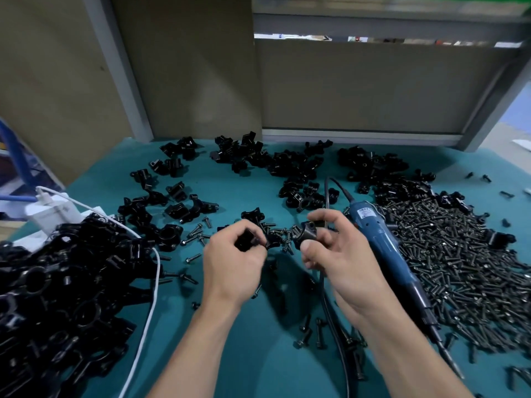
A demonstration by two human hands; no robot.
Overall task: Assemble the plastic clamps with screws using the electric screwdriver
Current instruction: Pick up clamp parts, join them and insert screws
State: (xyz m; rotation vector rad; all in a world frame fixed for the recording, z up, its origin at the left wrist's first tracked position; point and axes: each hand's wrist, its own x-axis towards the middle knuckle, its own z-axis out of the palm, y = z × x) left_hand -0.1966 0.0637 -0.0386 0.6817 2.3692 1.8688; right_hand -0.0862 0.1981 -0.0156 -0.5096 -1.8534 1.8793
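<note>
The left hand [234, 262] curls its fingers round one black clamp part [247, 239]; the right hand [336, 254] pinches a second clamp part [307, 233] between thumb and fingers. Both parts are held just above the teal mat [258, 354], near each other but apart, over a scatter of loose screws [283, 235]. The electric screwdriver [379, 237] lies unheld on the mat just beside the right hand, bit toward the person, with the screw heap [459, 268] along its far side. Judged stage: mating of the two parts, with no screw yet inserted. Hazard 1, misalignment: if the screw holes do not line up before driving, the screw is likely to cross-thread or crack the plastic. Blur hides the mating faces, so orientation cannot be confirmed. Hazard 2, loss of grip: to take up the screwdriver, the right hand must pass its part to the left hand; a loose hold lets the parts separate or drop among the similar black pieces on the mat. Hazard 3, snagging: the black cord [326, 297] runs beneath the right forearm and may drag screws or tug the tool during pickup.
</note>
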